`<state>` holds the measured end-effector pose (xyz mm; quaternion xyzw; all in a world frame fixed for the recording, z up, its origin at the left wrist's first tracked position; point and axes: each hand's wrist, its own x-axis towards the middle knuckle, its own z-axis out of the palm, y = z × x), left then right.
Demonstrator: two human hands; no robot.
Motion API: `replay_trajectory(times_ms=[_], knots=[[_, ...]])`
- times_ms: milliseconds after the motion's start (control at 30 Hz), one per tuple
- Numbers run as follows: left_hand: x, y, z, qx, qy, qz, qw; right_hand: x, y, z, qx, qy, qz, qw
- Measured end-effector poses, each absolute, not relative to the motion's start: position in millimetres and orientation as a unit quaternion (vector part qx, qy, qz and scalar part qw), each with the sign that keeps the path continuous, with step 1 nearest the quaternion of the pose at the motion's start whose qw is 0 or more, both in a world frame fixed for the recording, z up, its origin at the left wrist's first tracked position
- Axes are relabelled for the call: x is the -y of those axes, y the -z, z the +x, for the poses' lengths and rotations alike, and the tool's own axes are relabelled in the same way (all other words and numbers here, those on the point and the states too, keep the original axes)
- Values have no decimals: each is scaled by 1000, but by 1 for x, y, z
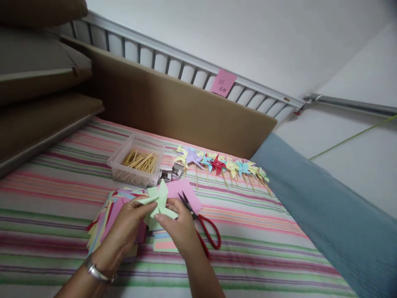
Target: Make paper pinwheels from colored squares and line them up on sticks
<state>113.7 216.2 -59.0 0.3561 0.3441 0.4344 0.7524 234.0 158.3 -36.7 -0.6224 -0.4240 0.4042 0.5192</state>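
Pale green paper (159, 203), cut and partly folded into a pinwheel shape, sits pinched between both hands just above the striped bed cover (62, 182). The left hand (125, 227) grips its left flap, fingers closed on the paper from the side; the right hand (180, 227) presses its fingers onto the lower right edge, so the sheet lies directly between the two, touching both. One pointed flap stands up and away from the person, and neither hand is clearly the nearer. Under the hands lies a fanned stack of coloured paper squares (104, 221). Red-handled scissors (204, 229) rest just right of the right hand, blades toward the paper. Farther back stand a clear tub of wooden sticks (138, 163) and a row of finished pinwheels (223, 165).
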Motion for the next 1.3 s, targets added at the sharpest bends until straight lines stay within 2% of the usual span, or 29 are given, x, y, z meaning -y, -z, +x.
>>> replay_trajectory(times_ms=[133, 367, 700, 833, 1000, 1300], knots=[[-215, 57, 115, -334, -428, 338, 768, -158, 42, 237, 428, -383, -659, 486], [-215, 53, 114, -322, -407, 337, 786, -163, 57, 243, 293, -517, -552, 585], [-219, 58, 109, -324, -393, 367, 779, -163, 61, 244, 309, -528, -535, 583], [-236, 46, 88, -332, -451, 346, 753, -163, 65, 245, 319, -510, -551, 578], [-262, 33, 50, -306, -579, 225, 721, -161, 70, 245, 340, -488, -581, 555], [-266, 35, 38, -271, -590, 168, 742, -163, 84, 237, 352, -471, -610, 531]])
